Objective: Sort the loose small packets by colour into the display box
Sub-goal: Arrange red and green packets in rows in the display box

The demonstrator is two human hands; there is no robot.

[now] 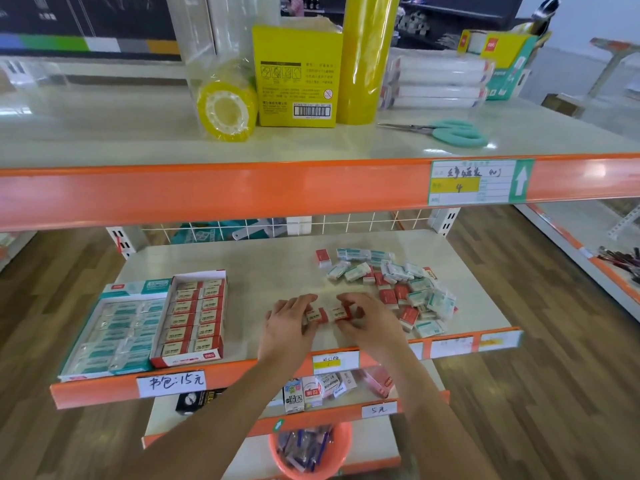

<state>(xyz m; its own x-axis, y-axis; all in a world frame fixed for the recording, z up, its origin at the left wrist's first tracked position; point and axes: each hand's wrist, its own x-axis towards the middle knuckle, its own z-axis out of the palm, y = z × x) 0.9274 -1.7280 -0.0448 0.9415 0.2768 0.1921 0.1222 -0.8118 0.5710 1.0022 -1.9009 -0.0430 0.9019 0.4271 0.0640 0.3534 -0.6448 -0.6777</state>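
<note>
On the middle shelf (277,271), my left hand (287,320) and my right hand (367,320) each pinch red-and-white packets (327,314) held side by side between them. A loose pile of red and teal packets (398,289) lies to the right. At the left stand two display boxes: a red one (194,313) filled with red packets and a teal one (117,327) filled with teal packets.
The upper shelf carries yellow tape rolls (227,110), a yellow carton (298,76) and teal scissors (450,131). Its orange edge (242,192) overhangs the work shelf. Below are small boxed goods (318,389) and an orange bucket (311,452).
</note>
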